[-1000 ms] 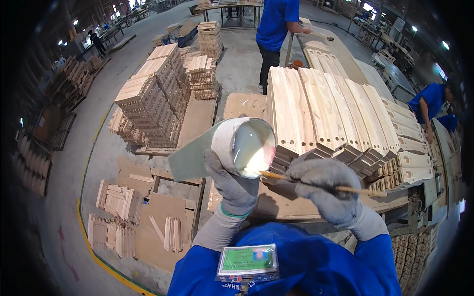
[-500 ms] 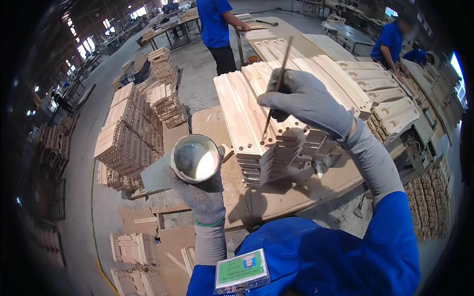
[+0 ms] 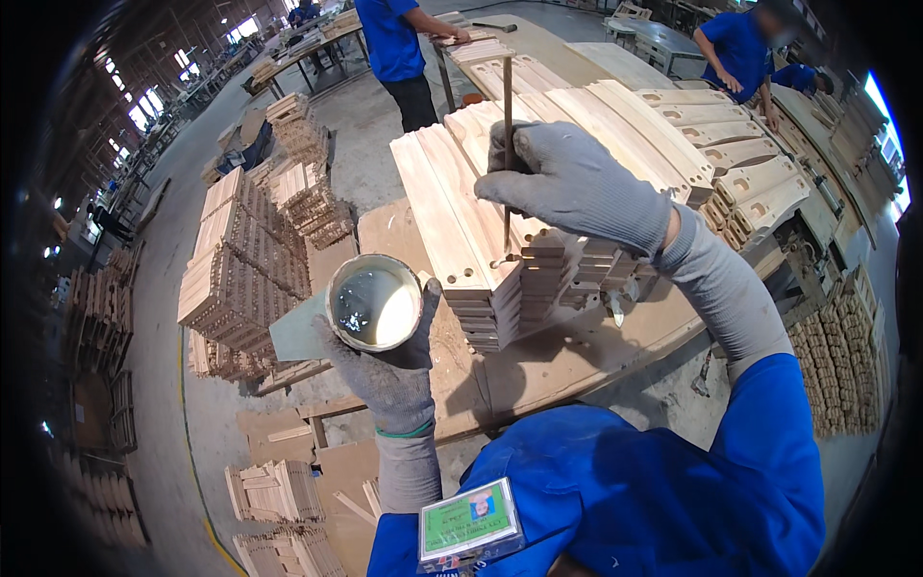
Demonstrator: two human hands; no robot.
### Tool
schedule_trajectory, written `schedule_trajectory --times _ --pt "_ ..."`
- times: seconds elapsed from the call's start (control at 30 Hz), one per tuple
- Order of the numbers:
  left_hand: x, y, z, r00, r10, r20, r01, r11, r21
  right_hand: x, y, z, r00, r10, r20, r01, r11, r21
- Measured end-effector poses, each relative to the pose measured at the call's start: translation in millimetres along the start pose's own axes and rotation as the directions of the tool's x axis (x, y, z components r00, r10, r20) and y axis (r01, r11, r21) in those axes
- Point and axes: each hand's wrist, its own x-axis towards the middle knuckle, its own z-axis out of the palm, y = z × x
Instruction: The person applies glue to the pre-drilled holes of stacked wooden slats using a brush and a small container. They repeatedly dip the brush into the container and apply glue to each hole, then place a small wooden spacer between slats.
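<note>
My gloved left hand (image 3: 389, 380) is wrapped round a cup (image 3: 338, 332) of whitish liquid, held to the left of the stacked wood. Between the thumb and fingers of my gloved right hand (image 3: 577, 183) is a thin brown stick (image 3: 508, 106), nearly upright. Its lower tip meets the end of a pale wooden board (image 3: 452, 226), at one of the drilled holes. That board lies on top of a stack of similar boards, with round holes along their near ends. Whether the tip is inside the hole I cannot tell.
The stack stands on a brown worktable (image 3: 577, 370). Boards with oval cutouts (image 3: 760, 183) lie at the right. Tall piles of wooden parts (image 3: 240, 260) stand at the left. Two co-workers in blue, one person (image 3: 389, 38) beyond the table and another person (image 3: 735, 53) far right, handle wood.
My right hand has shifted slightly left, and the stick has turned from slanted to nearly upright. Its tip has moved to the hole area. The whole view has shifted a little.
</note>
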Motion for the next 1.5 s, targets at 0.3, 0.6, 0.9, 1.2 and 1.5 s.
schedule_trajectory --times 0.3,0.6,0.9,1.2,1.5 --pt "-3.4 -8.2 3.4 0.976 0.207 0.066 -0.216 0.883 0.416 -12.3 6.1 7.6 0.973 -0.217 0.081 0.227 0.964 -0.140" --pt "-2.5 -2.1 3.9 0.999 0.034 0.018 -0.035 0.999 0.033 -6.5 -0.5 16.9 0.966 -0.229 0.123 0.241 0.966 -0.094" --pt "-3.2 -0.9 3.3 0.999 0.040 -0.031 -0.039 0.998 0.057 -5.9 -4.6 7.9 0.988 -0.154 0.028 0.148 0.975 0.166" --pt "-23.9 -0.1 24.6 0.981 0.166 0.095 -0.184 0.957 0.224 -48.9 -27.6 38.7 0.974 -0.146 -0.173 0.225 0.685 0.693" --pt "-17.6 -7.0 23.9 0.859 0.509 0.059 -0.498 0.800 0.336 -98.9 -31.2 53.0 0.817 -0.521 -0.249 0.575 0.699 0.426"
